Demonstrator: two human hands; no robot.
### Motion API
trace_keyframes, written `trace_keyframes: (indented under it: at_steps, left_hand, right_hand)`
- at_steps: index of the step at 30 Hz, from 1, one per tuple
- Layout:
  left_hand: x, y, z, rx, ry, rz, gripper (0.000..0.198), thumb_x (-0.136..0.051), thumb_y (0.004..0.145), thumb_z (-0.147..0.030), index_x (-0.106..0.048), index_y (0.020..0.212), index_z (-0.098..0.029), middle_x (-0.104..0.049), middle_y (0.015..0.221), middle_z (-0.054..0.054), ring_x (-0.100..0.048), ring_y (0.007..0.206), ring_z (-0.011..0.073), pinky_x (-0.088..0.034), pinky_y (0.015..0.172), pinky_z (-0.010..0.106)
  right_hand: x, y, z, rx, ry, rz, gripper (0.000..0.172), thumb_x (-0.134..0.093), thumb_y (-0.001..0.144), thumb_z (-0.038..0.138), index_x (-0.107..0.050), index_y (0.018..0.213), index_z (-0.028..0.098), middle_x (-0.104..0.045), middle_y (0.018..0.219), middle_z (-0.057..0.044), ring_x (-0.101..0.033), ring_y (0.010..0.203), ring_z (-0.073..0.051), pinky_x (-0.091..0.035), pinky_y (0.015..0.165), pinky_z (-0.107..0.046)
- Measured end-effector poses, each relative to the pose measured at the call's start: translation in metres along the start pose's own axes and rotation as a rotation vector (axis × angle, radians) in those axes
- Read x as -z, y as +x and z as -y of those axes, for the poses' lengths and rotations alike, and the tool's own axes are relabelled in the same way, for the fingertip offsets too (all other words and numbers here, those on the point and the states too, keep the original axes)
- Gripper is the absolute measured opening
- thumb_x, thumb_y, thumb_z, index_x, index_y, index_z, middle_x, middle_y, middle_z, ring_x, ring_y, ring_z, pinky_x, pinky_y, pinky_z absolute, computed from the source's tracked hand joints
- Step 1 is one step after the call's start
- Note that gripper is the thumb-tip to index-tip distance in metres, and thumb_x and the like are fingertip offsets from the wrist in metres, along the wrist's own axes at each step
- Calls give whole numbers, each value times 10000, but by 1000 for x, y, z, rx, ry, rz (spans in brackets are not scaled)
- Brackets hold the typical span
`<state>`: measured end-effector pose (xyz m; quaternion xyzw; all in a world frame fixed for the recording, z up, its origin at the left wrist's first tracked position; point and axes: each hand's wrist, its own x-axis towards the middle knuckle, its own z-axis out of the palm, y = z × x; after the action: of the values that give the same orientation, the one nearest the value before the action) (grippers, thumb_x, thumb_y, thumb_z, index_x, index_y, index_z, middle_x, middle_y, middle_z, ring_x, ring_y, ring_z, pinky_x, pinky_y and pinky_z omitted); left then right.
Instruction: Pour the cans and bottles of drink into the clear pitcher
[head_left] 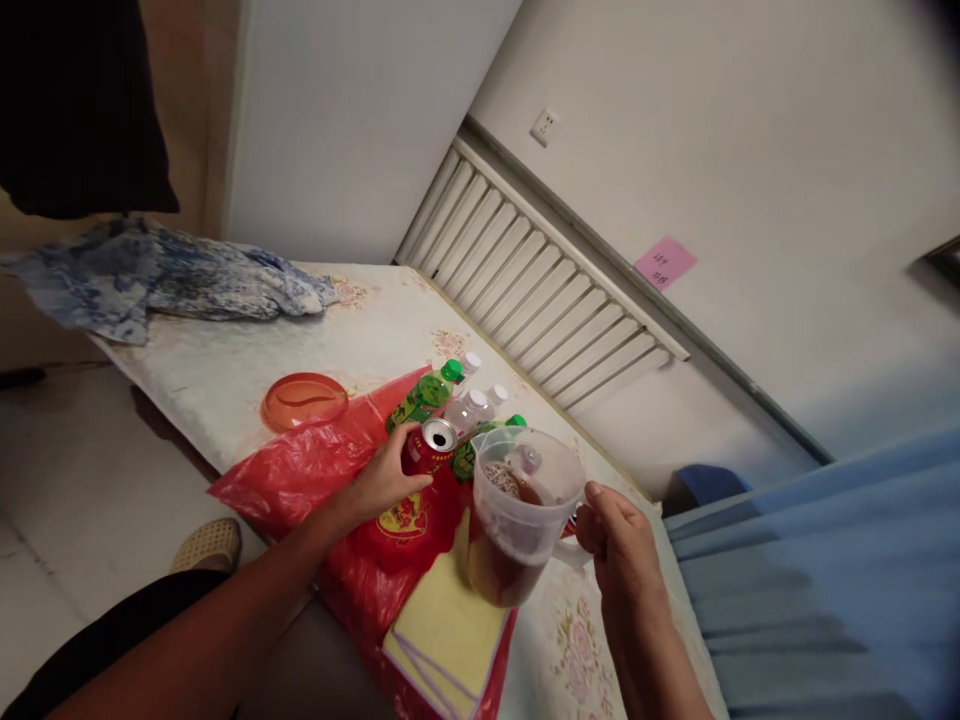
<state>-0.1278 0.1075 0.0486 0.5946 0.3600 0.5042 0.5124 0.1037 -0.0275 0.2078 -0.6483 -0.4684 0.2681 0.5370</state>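
Note:
My left hand (386,473) is wrapped round a dark red drink can (420,458) with an opened top. My right hand (621,532) grips the handle of a clear plastic pitcher (514,515), which holds a brown drink with bubbles on its surface. The pitcher's spout side faces the can. Below the pitcher lies a folded yellow cloth (448,620) with purple edging, on a red plastic bag (341,520). Behind the can stand a green-capped bottle (426,392) and several white-capped clear bottles (469,408). Another green-capped bottle (465,460) is partly hidden behind the can and pitcher.
An orange-red round lid (304,400) lies left of the bag on the flowered tabletop (390,310). A blue-and-white patterned cloth (217,275) is bunched at the far left. A white radiator (540,270) runs along the wall, and a blue curtain (810,570) hangs at right.

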Motion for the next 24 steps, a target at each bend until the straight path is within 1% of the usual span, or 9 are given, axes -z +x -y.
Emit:
trace_keyframes:
  at_steps: [3,6,11,14,20,24]
  left_hand:
    - [-4,0,0,-13,62,25,697,-712,620,-257,-451,1262,-184,-603,1271,120,-594,1182,300,-460,1040,474]
    - [-7,-1,-3,-18,112,34,675,-709,601,-239,-479,1234,-197,-628,1245,105,-596,1183,307,-458,1044,474]
    - [-8,-3,-6,-32,94,89,702,-692,604,-212,-467,1269,-199,-599,1318,130,-568,1238,303,-429,1079,480]
    - [-8,-4,-6,-42,92,93,713,-686,591,-197,-478,1272,-205,-598,1324,128,-567,1242,302,-420,1088,491]
    - [-8,-5,-4,-47,96,71,707,-694,574,-179,-517,1258,-228,-616,1324,106,-572,1246,306,-421,1089,487]
    - [-8,-6,-4,-48,118,94,717,-696,576,-168,-509,1266,-224,-610,1328,102,-577,1240,302,-433,1087,465]
  right_hand:
    - [7,2,-2,-23,-88,18,541,-693,742,614,-419,505,213,-326,442,79,-233,424,-71,-174,425,-233]
    - [10,2,0,-31,-158,33,547,-681,747,631,-427,510,208,-342,444,74,-249,431,-72,-183,434,-231]
    - [8,3,7,-20,-261,36,524,-667,763,616,-446,526,204,-360,456,67,-265,439,-76,-189,436,-231]
    - [8,5,9,4,-315,58,514,-662,764,607,-461,522,201,-380,455,59,-290,441,-82,-214,437,-231]
    - [3,8,16,-4,-352,106,510,-664,736,615,-465,503,207,-386,440,56,-306,421,-83,-256,427,-230]
    - [-2,8,20,-8,-355,122,517,-677,702,624,-449,486,213,-362,430,61,-295,416,-81,-256,419,-228]
